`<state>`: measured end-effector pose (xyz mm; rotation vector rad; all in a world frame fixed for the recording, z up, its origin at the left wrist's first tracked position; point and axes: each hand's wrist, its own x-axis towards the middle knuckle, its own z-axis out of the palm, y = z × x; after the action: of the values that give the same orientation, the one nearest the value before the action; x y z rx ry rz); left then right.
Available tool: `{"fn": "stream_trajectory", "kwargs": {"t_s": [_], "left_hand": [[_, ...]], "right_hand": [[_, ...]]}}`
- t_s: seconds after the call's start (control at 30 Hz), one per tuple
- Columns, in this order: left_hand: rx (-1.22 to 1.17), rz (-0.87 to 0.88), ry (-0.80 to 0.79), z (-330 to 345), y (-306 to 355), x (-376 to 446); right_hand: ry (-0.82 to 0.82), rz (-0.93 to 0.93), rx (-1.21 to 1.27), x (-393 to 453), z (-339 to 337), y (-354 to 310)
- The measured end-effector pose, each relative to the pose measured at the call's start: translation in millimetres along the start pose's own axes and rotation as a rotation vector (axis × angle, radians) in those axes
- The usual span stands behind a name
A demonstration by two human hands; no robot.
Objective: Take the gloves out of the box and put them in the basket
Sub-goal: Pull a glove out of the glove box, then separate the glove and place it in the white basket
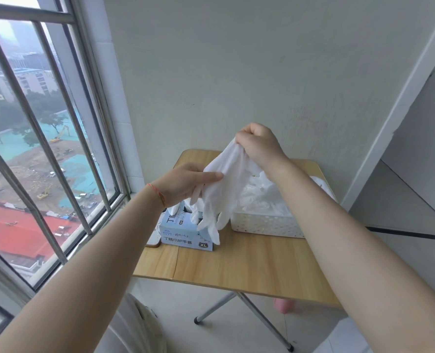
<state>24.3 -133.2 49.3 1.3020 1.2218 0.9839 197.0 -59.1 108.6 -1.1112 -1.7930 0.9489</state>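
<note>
A white glove is pinched by the right hand and left hand above the box; more gloves are heaped in the basket, right.

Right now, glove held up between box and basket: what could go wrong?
1. More gloves poke from the box under the hanging glove; they may drag out.
2. The right hand has only a pinch grip on the cuff, so the glove could slip onto the table.
3. The basket already looks heaped; gloves may spill.
</note>
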Motion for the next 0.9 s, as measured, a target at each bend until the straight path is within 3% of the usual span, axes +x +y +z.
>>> {"fn": "stream_trajectory", "kwargs": {"t_s": [0.2, 0.37, 0.57, 0.9], "left_hand": [[-0.126, -0.124, -0.107, -11, -16, -4], [-0.202, -0.129, 0.147, -25, -22, 15], [0.074, -0.238, 0.251, -9, -7, 60], [0.807, -0.242, 0.131, 59, 14, 150]], "right_hand": [[0.062, 0.079, 0.033, 8, 2, 9], [-0.035, 0.213, -0.1, 14, -2, 31], [-0.062, 0.386, -0.069, 19, -23, 74], [0.03, 0.513, -0.197, 23, -88, 145]]}}
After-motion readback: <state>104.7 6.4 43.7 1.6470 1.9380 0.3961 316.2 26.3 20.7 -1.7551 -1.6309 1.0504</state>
